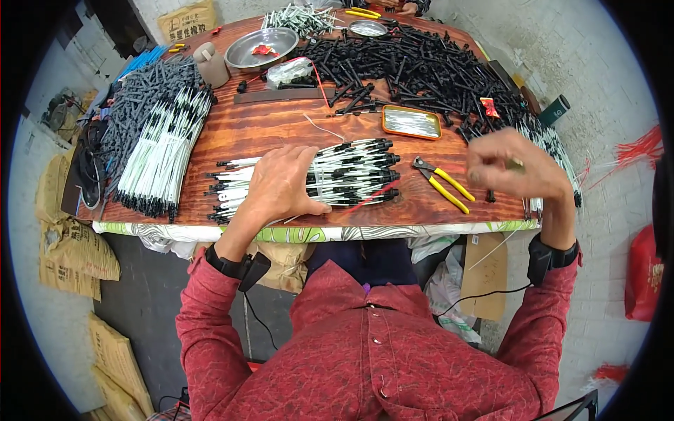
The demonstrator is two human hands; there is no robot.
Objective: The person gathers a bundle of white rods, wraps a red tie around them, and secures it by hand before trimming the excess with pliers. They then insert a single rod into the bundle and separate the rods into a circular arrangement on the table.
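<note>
A bundle of white rods with black ends (358, 168) lies on the wooden table in front of me. My left hand (279, 186) grips it from above, thumb on the near side and fingers over the top. A thin red strand (371, 199) runs slantwise across its right part. To the right, above the table edge, my right hand (516, 165) is raised with its fingers curled. Something small and yellowish-green shows at those fingers; I cannot make out what it is. Between the bundle and this hand rest yellow-handled cutting pliers (442, 184).
A second rod bundle (161, 158) and grey plastic parts (151, 91) lie left. Black plastic pieces (414, 67) pile up at the back right. Nearer are an orange-rimmed tin (411, 123), a metal bowl (242, 55) and a beige mug (210, 67). Another person's hand (408, 8) shows at the far edge.
</note>
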